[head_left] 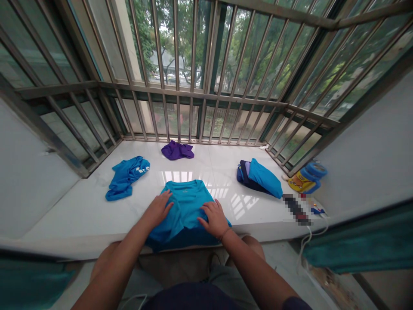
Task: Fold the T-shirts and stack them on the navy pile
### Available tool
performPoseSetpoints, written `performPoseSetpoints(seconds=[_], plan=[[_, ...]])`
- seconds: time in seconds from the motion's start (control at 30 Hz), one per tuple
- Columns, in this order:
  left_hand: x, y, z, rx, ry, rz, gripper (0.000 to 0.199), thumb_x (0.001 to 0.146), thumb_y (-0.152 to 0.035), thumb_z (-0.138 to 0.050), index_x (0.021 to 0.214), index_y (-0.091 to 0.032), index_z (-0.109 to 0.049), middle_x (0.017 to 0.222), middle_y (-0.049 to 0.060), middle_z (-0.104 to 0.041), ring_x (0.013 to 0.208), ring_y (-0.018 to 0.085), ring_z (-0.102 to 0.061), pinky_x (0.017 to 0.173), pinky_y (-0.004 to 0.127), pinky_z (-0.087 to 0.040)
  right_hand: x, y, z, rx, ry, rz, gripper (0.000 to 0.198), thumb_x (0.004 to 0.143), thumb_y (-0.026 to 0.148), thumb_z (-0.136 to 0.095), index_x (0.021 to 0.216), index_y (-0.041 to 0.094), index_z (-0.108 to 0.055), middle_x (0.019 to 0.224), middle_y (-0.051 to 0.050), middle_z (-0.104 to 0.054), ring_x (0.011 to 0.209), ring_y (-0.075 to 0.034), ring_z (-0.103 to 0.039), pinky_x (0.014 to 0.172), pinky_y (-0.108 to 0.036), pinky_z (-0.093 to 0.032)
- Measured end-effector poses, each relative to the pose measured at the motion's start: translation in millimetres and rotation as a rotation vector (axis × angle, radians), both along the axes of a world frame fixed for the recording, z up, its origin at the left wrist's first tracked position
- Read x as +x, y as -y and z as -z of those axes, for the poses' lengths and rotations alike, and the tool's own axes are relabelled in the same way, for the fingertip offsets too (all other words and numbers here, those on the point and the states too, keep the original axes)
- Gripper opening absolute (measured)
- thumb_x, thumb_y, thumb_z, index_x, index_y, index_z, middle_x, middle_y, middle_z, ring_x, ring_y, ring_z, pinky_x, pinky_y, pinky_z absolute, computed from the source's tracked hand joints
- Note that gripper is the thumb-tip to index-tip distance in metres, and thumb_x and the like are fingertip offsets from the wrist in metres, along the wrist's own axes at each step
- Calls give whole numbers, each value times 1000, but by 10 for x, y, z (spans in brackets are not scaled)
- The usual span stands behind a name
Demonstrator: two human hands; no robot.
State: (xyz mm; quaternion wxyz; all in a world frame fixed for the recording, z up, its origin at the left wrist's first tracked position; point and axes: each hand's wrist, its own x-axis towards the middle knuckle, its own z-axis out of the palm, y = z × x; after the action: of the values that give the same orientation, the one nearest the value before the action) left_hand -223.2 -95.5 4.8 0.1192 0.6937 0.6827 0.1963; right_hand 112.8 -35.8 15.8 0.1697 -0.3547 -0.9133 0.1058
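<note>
A turquoise T-shirt [185, 202] lies spread on the white window ledge, its neckline toward the window and its lower part hanging over the front edge. My left hand [160, 207] rests on the shirt's left side, fingers stretched out and apart. On the right side of the shirt lies my right hand [214, 217], its fingers also spread on the cloth. Neither hand appears to grip the fabric. A crumpled blue garment [127, 178] with a white print is to the left. Farther back sits a bunched purple garment [177, 150].
To the right is a pile of folded clothes [261, 177], blue and dark. Beyond it stand a yellow and blue container [308, 177] and a blurred-out dark object [296, 209] near a white cable [305, 245]. Metal bars [193, 92] enclose the ledge [80, 215] along the window.
</note>
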Motion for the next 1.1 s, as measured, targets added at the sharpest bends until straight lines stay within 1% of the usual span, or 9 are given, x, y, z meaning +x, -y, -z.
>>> performPoseSetpoints(seconds=[0.13,0.27,0.4,0.47,0.63,0.77,0.87,0.97,1.1], plan=[[-48,-195,113,-40,-159,-33,65,108,-48,-45,166,-17,-48,176,17,-39,165,35,-35,133,64,-28,78,36,-13,32,155,-204,45,102,63,-70,125,25,-73,112,-7,-75,109,-27,-63,103,-42,-45],[-71,-179,197,-22,-188,-29,68,109,-50,-42,169,-18,-44,177,15,-36,166,32,-33,134,62,-25,186,218,21,78,266,-296,31,109,52,-65,104,23,-75,96,-4,-73,98,-22,-61,89,-34,-40],[-65,-158,232,-4,-157,-33,68,108,-51,-44,168,-18,-45,177,15,-37,166,32,-33,134,62,-24,347,418,-61,10,319,-434,42,104,62,-67,96,22,-74,92,-4,-74,92,-21,-61,82,-34,-37],[-67,-182,220,11,-114,-43,66,107,-51,-46,165,-20,-49,176,14,-41,164,33,-36,134,63,-25,367,395,-194,-66,317,-371,43,108,58,-62,89,21,-74,89,-5,-74,89,-21,-62,83,-34,-38],[-202,-460,40,-31,25,-157,48,106,-38,-40,139,-19,-69,151,15,-68,143,28,-61,124,48,-44,52,-175,-564,-247,214,146,37,116,43,-45,115,22,-75,110,-8,-78,104,-22,-70,90,-30,-43],[-411,-879,-172,-107,-19,-264,53,94,-42,-61,136,-11,-69,140,22,-70,132,34,-67,114,43,-51,-380,-842,-609,-320,231,344,45,112,44,-54,145,16,-64,134,-16,-74,117,-25,-71,92,-30,-48],[-542,-1198,-321,-236,-42,-301,44,81,-41,-74,114,-14,-77,118,19,-79,114,35,-74,96,39,-56,-658,-1238,-569,-396,276,378,54,103,52,-68,140,12,-69,134,-20,-74,117,-29,-73,89,-31,-51],[-624,-1440,-444,-378,-26,-258,21,68,-36,-81,80,-20,-77,86,10,-81,92,30,-77,81,32,-55,-850,-1524,-564,-471,329,354,39,95,46,-79,118,14,-80,117,-17,-80,108,-28,-76,83,-29,-52],[-652,-1676,-554,-513,51,-206,21,62,-35,-86,62,-22,-69,62,3,-74,70,23,-73,68,27,-51,-986,-1839,-631,-541,376,343,25,80,36,-92,91,15,-83,93,-12,-82,91,-25,-77,77,-27,-52]])
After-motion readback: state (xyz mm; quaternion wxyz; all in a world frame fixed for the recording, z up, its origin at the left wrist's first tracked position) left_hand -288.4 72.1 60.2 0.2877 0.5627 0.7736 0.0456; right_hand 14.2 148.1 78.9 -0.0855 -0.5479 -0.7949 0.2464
